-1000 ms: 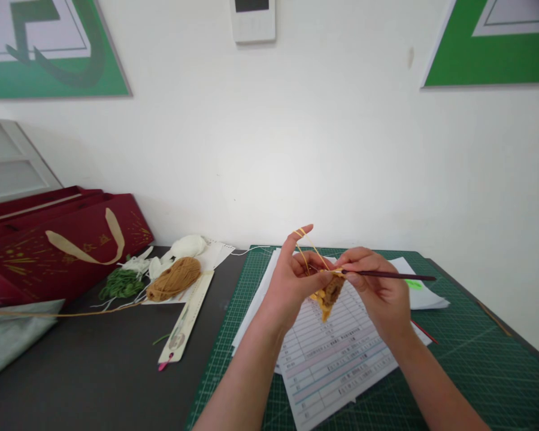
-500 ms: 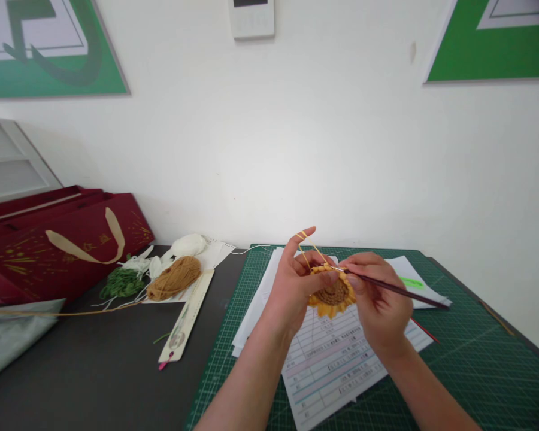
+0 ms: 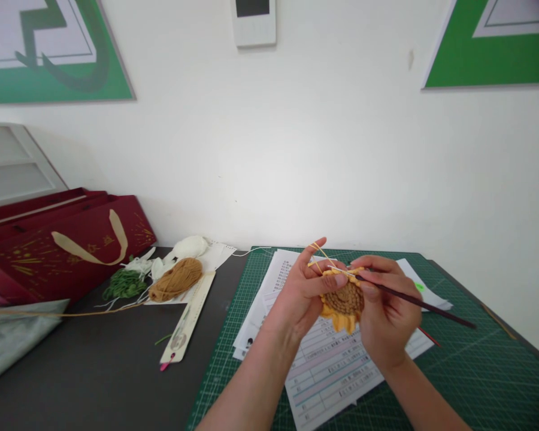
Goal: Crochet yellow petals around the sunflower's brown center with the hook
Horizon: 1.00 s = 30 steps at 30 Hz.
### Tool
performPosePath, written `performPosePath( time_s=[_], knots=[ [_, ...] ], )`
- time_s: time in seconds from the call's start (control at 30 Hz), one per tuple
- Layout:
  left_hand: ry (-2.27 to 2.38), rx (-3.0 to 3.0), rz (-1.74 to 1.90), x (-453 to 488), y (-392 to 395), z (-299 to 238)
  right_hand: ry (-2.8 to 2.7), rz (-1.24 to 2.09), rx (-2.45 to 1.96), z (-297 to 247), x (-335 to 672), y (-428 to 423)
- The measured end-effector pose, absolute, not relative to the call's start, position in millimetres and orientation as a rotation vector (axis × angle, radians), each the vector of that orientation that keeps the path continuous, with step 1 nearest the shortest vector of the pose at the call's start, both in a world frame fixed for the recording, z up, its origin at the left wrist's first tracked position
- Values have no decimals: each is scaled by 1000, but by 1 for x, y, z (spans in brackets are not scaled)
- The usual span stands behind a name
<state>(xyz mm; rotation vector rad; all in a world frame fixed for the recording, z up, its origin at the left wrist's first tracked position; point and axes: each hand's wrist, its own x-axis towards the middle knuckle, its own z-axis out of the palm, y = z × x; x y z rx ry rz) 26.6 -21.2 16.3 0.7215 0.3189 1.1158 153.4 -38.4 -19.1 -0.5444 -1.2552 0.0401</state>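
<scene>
A crocheted sunflower piece (image 3: 344, 302) with a brown spiral centre and yellow petals sits between my hands. My left hand (image 3: 302, 293) pinches its upper edge, and a thin yellow yarn (image 3: 320, 254) runs over the raised index finger. My right hand (image 3: 386, 311) grips a slim crochet hook (image 3: 415, 301) with a dark handle, like a pencil. The hook's tip is at the piece's upper edge, hidden among my fingers and the stitches.
Printed paper sheets (image 3: 327, 371) lie on a green cutting mat (image 3: 485, 359) under my hands. To the left on a dark table (image 3: 90, 371) are a tan yarn ball (image 3: 176, 279), green yarn (image 3: 124, 284), white yarn (image 3: 189, 246), a long bookmark (image 3: 187, 317) and a dark red bag (image 3: 67, 246).
The sunflower piece has turned from edge-on to face-on toward me. Both hands have shifted slightly right, and the hook's handle now tilts down to the right.
</scene>
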Motion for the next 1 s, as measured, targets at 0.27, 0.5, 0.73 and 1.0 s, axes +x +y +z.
performPosePath(
  time_s=[0.27, 0.5, 0.73, 1.0],
  knots=[
    [268, 737, 1195, 30, -27, 18, -1003, 505, -437, -15, 139, -36],
    [300, 759, 1309, 36, -33, 21, -1069, 363, -501, -17, 142, -35],
    [350, 907, 1324, 33, -35, 25, -1085, 336, -450, -11, 147, -31],
    [349, 905, 1286, 28, -35, 28, -1057, 349, -486, -14, 143, -34]
  ],
)
